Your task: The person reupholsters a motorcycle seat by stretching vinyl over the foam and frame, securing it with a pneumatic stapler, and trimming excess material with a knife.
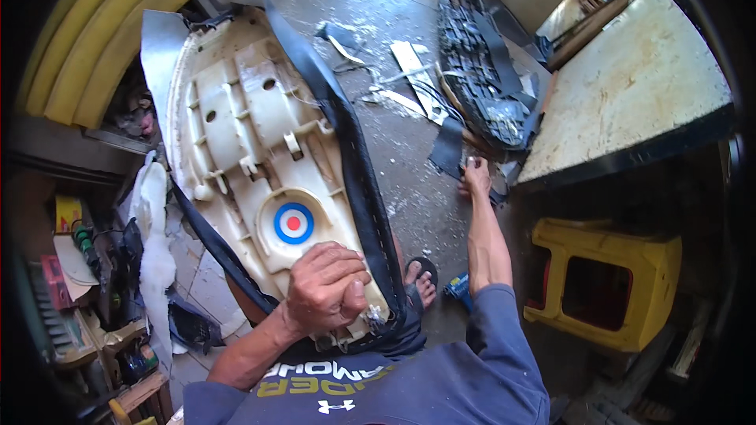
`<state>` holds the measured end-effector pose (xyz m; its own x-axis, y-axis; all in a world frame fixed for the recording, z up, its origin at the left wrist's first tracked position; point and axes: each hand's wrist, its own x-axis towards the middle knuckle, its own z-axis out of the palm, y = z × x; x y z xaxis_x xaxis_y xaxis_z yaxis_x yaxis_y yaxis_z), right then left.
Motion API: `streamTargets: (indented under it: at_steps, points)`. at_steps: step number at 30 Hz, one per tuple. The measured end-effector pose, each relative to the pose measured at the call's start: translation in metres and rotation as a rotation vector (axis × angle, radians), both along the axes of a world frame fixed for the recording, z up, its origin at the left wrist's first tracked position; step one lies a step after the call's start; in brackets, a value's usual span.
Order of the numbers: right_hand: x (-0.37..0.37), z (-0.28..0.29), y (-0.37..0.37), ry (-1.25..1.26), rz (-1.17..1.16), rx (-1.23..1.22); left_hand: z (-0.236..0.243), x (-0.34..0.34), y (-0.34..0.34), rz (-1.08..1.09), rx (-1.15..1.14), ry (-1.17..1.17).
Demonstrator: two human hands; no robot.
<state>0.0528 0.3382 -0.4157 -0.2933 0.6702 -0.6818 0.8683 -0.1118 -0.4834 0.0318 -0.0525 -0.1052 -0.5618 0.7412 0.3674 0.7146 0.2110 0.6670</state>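
The cover (357, 153) is folded onto the seat (224, 130) at centre right, upper-left flap (160, 51) left loose, both hands, left (327, 287) and right (476, 177), being curled, contents unclear.

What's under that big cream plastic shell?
Part of the person's leg shows below its left edge. Whatever else lies under the shell is hidden by it and its black cover.

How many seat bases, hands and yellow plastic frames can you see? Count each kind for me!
Cream seat base and black seat base: 2
Left hand and right hand: 2
Yellow plastic frame: 1
Total: 5
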Motion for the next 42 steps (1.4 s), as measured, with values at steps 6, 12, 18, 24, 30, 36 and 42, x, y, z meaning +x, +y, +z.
streamTargets:
  at_steps: [6,12,18,24,30,36,42]
  points:
    - [0.035,-0.030,-0.031,-0.342,0.191,0.353,-0.005,0.000,0.008,0.079,-0.063,0.015]
    - [0.140,-0.056,-0.031,0.121,-0.276,0.516,-0.015,-0.006,0.012,0.092,-0.027,-0.035]
    - [0.223,0.019,-0.074,0.075,-0.094,0.067,-0.015,-0.007,0.010,0.063,0.010,-0.068]
    - [0.230,0.077,-0.135,0.480,-0.162,-0.046,-0.017,-0.007,0.007,0.044,0.053,-0.074]
    - [0.180,0.158,-0.159,0.932,-0.305,-0.582,-0.021,-0.008,0.001,0.080,0.073,-0.090]
    - [0.141,0.249,-0.172,1.146,-0.162,-0.715,-0.014,-0.005,0.004,0.296,0.129,-0.195]
    - [0.115,0.334,-0.180,0.453,0.850,0.457,-0.018,-0.005,0.006,0.438,0.144,-0.219]
